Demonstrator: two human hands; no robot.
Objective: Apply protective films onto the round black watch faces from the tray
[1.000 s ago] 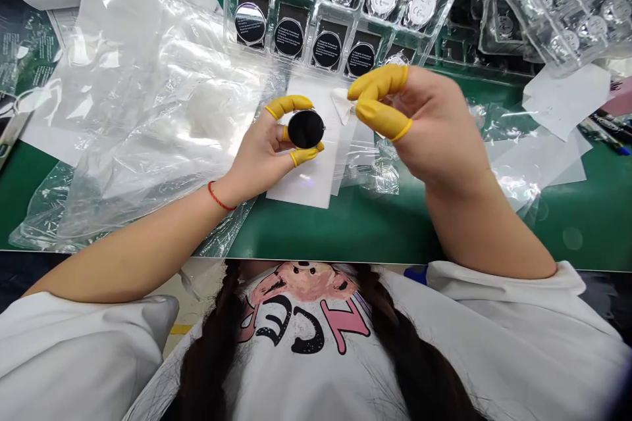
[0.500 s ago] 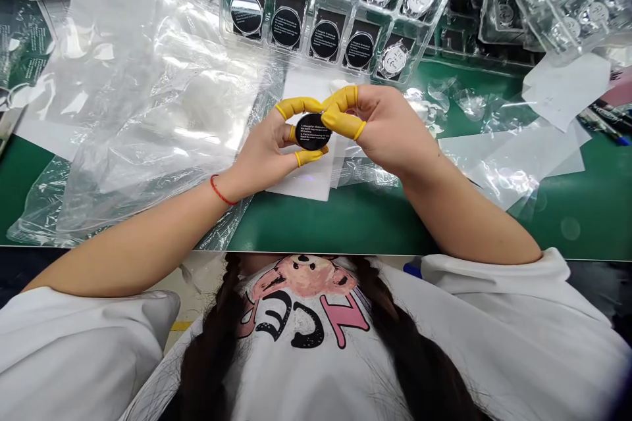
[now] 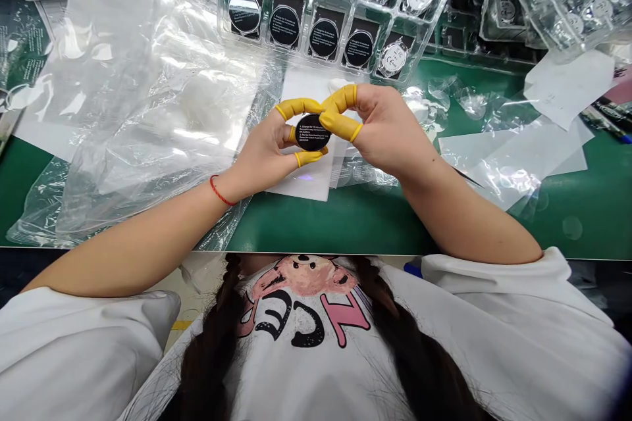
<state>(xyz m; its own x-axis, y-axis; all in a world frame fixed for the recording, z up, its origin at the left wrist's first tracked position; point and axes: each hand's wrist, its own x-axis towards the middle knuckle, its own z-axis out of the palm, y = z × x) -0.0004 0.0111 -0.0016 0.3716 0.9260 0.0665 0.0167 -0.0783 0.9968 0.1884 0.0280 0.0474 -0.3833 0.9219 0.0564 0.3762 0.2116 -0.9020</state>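
Between the yellow-capped fingers of my left hand point(image 3: 269, 151) is a round watch head point(image 3: 313, 134), its black face up with small white print on it. My left thumb is at its lower edge and a forefinger at its upper edge. My right hand point(image 3: 380, 125), also in yellow finger cots, has thumb and forefinger pinched together over the watch's upper right rim; whether a film edge lies between these fingertips is hidden. Under both hands lies a white sheet point(image 3: 309, 181) on the green table.
A clear plastic tray point(image 3: 323, 69) of watch heads, some black face up, some silver back up, stands beyond my hands. More trays point(image 3: 548, 6) are stacked at upper right. Plastic bags point(image 3: 162, 92) cover the left; loose white sheets point(image 3: 513, 158) and pens point(image 3: 609, 120) lie right.
My right thumb and forefinger have shifted very slightly left over the watch's rim. My left hand keeps its hold, and the watch stays almost in place.
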